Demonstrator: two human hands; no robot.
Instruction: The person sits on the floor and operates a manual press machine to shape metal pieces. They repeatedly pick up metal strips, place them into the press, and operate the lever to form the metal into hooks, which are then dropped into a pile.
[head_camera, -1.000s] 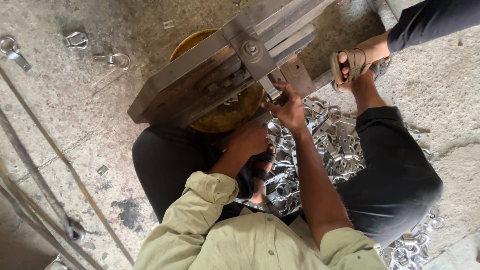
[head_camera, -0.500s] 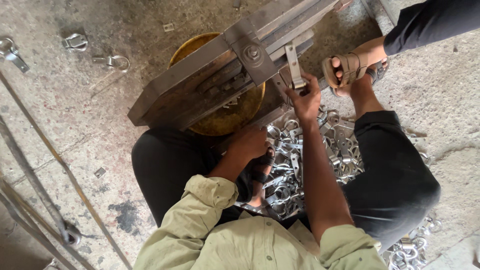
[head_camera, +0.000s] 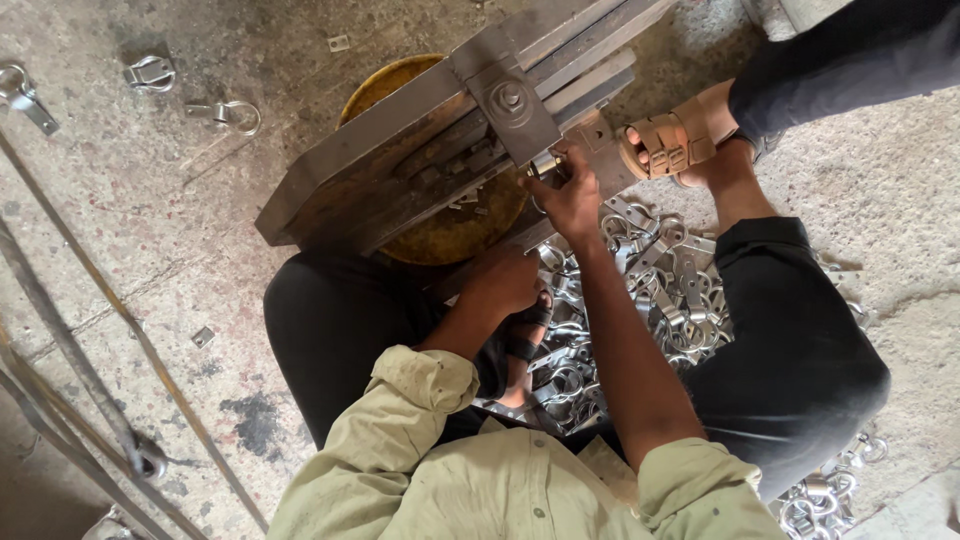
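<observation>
I sit on the floor with a heavy steel jig (head_camera: 420, 150) in front of my knees, lying across a round yellow pan (head_camera: 440, 235). My right hand (head_camera: 572, 196) reaches up to the jig and pinches a small shiny metal part (head_camera: 545, 165) just below its bolted plate. Lower down, my left hand (head_camera: 505, 282) is curled with the knuckles up against the jig's near edge, and what its fingers hold is hidden. A pile of shiny metal clamps (head_camera: 665, 285) lies between my legs, right of both hands.
Another person's sandalled foot (head_camera: 678, 145) and dark trouser leg (head_camera: 860, 50) stand beside the jig at the upper right. Loose clamps (head_camera: 150, 72) lie on the concrete at the upper left. Thin steel rods (head_camera: 85, 360) run along the left edge.
My right hand held a flat metal piece upright at the jig's right end, then moved left and down to the slot under the bolted plate. My left hand stayed low.
</observation>
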